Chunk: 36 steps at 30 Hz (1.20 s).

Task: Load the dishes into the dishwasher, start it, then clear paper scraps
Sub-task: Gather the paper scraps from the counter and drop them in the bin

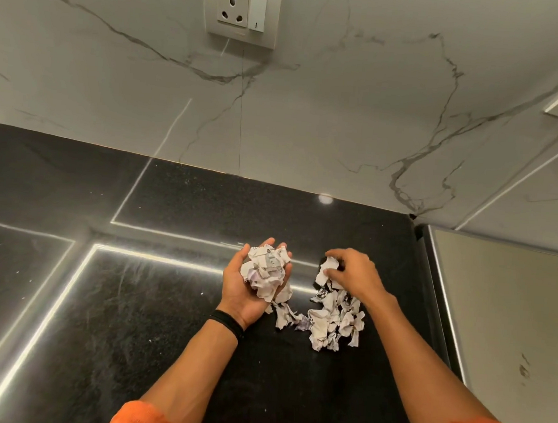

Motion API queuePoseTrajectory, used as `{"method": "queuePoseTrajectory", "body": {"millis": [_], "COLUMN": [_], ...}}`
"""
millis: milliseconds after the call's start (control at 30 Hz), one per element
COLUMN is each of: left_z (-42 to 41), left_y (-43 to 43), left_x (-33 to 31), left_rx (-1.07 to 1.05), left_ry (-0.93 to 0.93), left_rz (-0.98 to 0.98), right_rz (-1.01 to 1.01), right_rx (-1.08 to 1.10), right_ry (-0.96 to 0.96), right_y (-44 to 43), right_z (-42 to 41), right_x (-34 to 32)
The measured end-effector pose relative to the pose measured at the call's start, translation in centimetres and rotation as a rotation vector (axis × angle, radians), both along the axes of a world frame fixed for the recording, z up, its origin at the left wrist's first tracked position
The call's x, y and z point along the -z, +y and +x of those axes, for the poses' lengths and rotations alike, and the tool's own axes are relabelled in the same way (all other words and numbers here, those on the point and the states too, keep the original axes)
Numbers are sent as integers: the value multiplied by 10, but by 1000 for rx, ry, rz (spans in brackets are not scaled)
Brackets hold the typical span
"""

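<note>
Paper scraps [332,319]: a loose crumpled heap lies on the black counter [130,299], toward its right edge.

Fingers: one scrap [328,270] at the far end of the heap is pinched between the thumb and fingertips of the right hand [353,270]. Whether it is already clear of the counter cannot be told from this angle. The left hand [251,286] is held palm up just left of the heap, fingers curled round a wad [264,272] of gathered pieces. The wad fills the palm and overhangs it on the heap side.

Step judged: gathering, partly done; a good share is not yet collected.

Method notes:
- The pinched scrap should be pressed into the middle of the wad, not laid on top.
- The left fingers should be tightened after each addition, since the palm looks nearly full.
- The cupped hand is best kept low and close beside the heap, so that drops fall back onto it.
- The thin trail of pieces below the left hand is easily missed and should be swept in.

Beyond: a marble wall with a socket [240,8] stands behind the counter.
</note>
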<state>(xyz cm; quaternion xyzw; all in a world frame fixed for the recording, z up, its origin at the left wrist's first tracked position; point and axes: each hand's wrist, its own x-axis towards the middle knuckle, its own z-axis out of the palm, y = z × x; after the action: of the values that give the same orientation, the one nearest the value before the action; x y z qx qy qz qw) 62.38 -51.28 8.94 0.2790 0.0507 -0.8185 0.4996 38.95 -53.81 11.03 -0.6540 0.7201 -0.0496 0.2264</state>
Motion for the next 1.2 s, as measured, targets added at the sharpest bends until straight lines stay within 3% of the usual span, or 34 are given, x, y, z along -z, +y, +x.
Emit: {"method": "queuePoseTrajectory", "body": {"millis": [67,200,367,467,533,600,733,933,1000,1133,1200], "left_z": [-2,-6,-6,-9,-10,-9,1,23,36,59,62], "left_y": [-1,-2,-6,-5,-4,-1,4,7,10,14,15], "left_x": [0,2,6,5,4,2,1,6,11,22,22], "left_rx": [2,5,-18,-3,17,40,69,-67,-104,-166,-180], "left_ry": [-10,-40,-68,-93,-103,-80,-68,-49,-46,-63,-69], "left_rz": [7,34,56,45,17,-15,-41,-18,-14,4,9], "right_rz": [-44,-155,-241,-162,-82,-60,-86,-215,-146,93,67], "right_rx": [-20,80,260,253,175,53,-106,65,30,-206,-216], "right_ry": [38,-127,-562,-890,-956,-901,-580,-751,-610,-90,-54], "right_y": [2,4,4,7,9,10,13,6,6,22,30], "right_z": [4,10,15,34,55,75,99,93,84,88,91], "right_x": [11,19,-13,-43,-56,-59,-48,-35,-26,-4,6]}}
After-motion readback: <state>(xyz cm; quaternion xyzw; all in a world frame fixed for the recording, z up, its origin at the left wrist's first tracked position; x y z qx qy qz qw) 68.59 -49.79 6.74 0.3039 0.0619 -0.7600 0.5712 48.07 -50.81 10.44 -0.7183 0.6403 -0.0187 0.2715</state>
